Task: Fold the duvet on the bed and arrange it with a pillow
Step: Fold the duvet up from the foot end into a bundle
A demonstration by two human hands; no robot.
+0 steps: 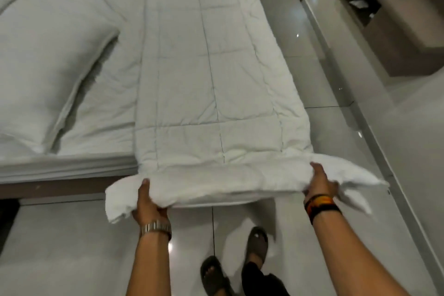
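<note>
The near end of the white quilted duvet (pixel 204 79) is gripped by both hands, each clenched around the bunched edge. The left hand (pixel 149 202) is closed on the near left corner, the thumb laid on top of the fabric and the fingers curled under it; a metal watch (pixel 155 228) is worn on that wrist. The right hand (pixel 320 181) is closed on the near right corner in the same way — thumb above, fingers hidden beneath the cloth — and dark bands with orange and yellow (pixel 320 203) are worn on its wrist. Beyond each hand a loose tail of fabric is seen sticking out sideways.

The duvet is folded into a long narrow strip. Its long axis runs away from the person, from the held end up toward the top of the view, along the right-hand side of the bed (pixel 115 108). The far part is laid flat on the mattress; the gripped end is lifted just off the bed's near edge and hangs over the tiled floor (pixel 72 247).

A white pillow (pixel 48 55) is set on the left part of the bed, well apart from the hands and beside the duvet strip, not touching it.

Two feet in dark sandals (pixel 240 259) are seen on the floor below the held edge. A dark shelf unit (pixel 384 19) stands at the upper right.

No brand, label or readable writing can be made out on the duvet, the pillow or the wrist items.
</note>
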